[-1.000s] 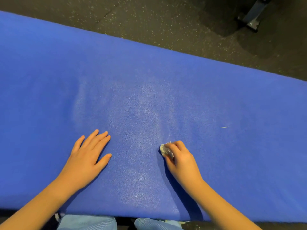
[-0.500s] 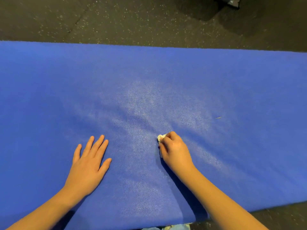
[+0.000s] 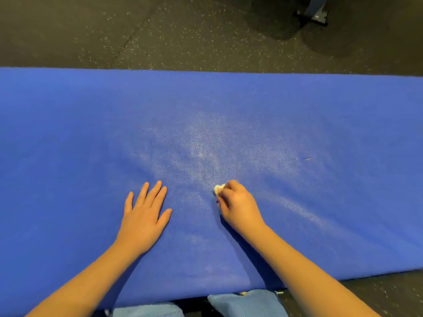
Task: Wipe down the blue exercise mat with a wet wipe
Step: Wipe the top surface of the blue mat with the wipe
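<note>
Right hand is pinching one crumpled white wet wipe against one grainy blue exercise mat; left hand, at its nine o'clock, is lying flat, empty.

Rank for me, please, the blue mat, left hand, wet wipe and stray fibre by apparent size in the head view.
1. blue mat
2. left hand
3. wet wipe, mostly hidden by the right hand
4. stray fibre, thin sliver

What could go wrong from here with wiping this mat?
The wipe is bunched small in the right hand, so strokes may leave unwiped gaps on the mat. The thin speck further right could be missed. The left hand lies flat on the mat and may smudge damp areas.
</note>
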Motion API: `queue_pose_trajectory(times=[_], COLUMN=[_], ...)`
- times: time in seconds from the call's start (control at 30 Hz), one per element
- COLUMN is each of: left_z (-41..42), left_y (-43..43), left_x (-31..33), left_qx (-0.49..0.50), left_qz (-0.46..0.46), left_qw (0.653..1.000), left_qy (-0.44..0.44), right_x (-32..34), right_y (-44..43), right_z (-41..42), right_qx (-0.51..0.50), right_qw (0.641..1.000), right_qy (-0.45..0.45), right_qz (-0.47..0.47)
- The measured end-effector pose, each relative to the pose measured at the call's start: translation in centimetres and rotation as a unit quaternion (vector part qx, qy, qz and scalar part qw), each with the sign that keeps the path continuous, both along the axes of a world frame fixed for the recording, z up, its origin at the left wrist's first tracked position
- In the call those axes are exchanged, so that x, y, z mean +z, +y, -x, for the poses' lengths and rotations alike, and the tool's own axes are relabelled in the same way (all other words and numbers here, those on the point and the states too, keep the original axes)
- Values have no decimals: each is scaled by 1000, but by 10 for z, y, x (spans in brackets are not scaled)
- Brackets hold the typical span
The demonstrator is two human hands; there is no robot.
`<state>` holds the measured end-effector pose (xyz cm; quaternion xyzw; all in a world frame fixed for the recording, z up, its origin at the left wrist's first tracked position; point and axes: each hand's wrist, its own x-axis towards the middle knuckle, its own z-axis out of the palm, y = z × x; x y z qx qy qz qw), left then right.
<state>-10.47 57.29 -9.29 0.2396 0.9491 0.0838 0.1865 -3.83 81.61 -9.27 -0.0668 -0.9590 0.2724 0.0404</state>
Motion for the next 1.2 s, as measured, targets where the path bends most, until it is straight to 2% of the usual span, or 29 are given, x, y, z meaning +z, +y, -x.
queue_pose_trajectory(times=[0.07, 0.13, 0.17, 0.27, 0.3, 0.37, 0.47, 0.5, 0.67, 0.73, 0.8, 0.87, 0.9, 0.97, 1.03, 1.07, 1.1, 1.2], left_z=[0, 2, 4, 19, 25, 38, 47, 46, 43, 45, 47, 51, 55, 62, 68, 69, 70, 71], left_y=[1, 1, 1, -3, -5, -6, -6, -7, -9, -9, -8, -7, -6, -3, 0, 2, 2, 1], left_x=[3, 5, 6, 7, 6, 2, -5, -7, -12, -11, -11, -10, -9, -9, -10, -10, -11, -13], left_qx=[0, -1, -3, -13, -15, -18, -35, -36, -32, -34, -33, -36, -42, -52, -54, -53, -53, -58], left_qz=[4, 5, 1, -23, -25, -16, 1, -3, -33, -33, -34, -42, -43, -41, -44, -48, -51, -65], left_qw=[1000, 1000, 1000, 999, 999, 1000, 999, 999, 999, 999, 999, 998, 998, 998, 998, 997, 997, 996], left_qy=[-7, -14, -18, -22, -21, -18, 0, 8, 17, 17, 11, 6, 5, 9, 14, 17, 20, 29], right_x=[7, 9, 5, -7, -9, -11, 0, 2, -10, -13, -11, -6, -4, -3, -5, -7, -11, -15], right_y=[-10, 2, 12, 25, 18, -4, -13, -5, 22, 6, -5, 6, 15, 33, 41, 36, 27, 6], right_z=[-7, 1, 9, 32, 34, 29, 19, 24, 54, 51, 43, 49, 56, 73, 84, 86, 85, 67], right_qx=[111, 134, 93, -132, -158, -93, 81, 97, -106, -54, 78, 163, 160, 60, -66, -84, -65, 84], right_qw=[994, 990, 995, 990, 986, 995, 997, 995, 994, 998, 996, 982, 979, 988, 992, 992, 994, 989], right_qy=[-17, -15, -1, 27, 34, 37, 3, -8, 18, 24, 23, 37, 43, 30, 7, 0, -8, -38], right_qz=[-8, -31, -43, -41, -32, -16, -13, -20, -33, -36, -43, -89, -120, -139, -111, -93, -90, -117])
